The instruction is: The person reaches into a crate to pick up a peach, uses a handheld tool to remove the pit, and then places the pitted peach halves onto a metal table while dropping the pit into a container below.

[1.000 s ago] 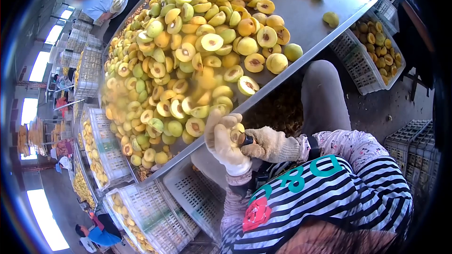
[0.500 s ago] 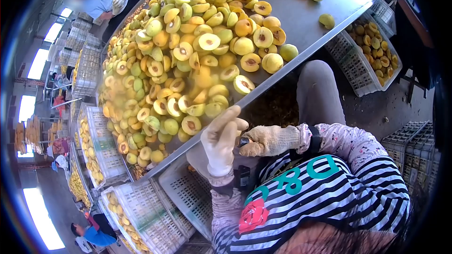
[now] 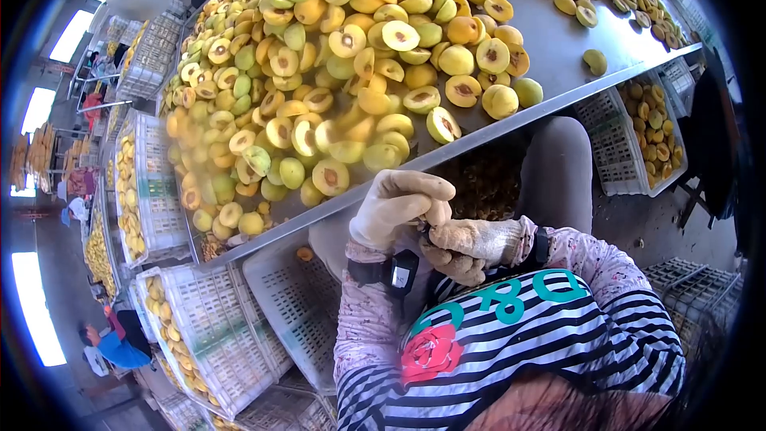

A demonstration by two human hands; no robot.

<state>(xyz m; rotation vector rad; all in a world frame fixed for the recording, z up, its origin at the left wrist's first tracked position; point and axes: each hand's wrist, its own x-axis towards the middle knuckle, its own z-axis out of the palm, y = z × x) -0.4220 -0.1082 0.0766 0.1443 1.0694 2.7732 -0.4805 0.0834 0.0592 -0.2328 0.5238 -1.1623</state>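
Note:
My left hand (image 3: 401, 206), in a pale smooth glove, is closed, its fingers bent over toward the right hand. My right hand (image 3: 472, 246), in a knitted, stained glove, is wrapped round a small dark object (image 3: 424, 226); most of it is hidden, and I cannot tell what it is. The fingertips of both hands meet in front of my striped shirt, just off the edge of the metal table (image 3: 447, 149). Halved yellow-green fruits (image 3: 444, 124) with brown centres lie heaped on the table beyond my left hand.
A crate of fruit halves (image 3: 630, 140) stands under the table's right side. White crates (image 3: 219, 335) line the lower left, and one basket (image 3: 291, 303) sits beside my left arm. My knee (image 3: 558, 168) is close to the table edge. A person in blue (image 3: 120, 343) is farther off.
My left hand's raised fingers have bent down onto my right hand, which has turned so less of the dark object shows. The view has shifted, and the person at the top has mostly left it.

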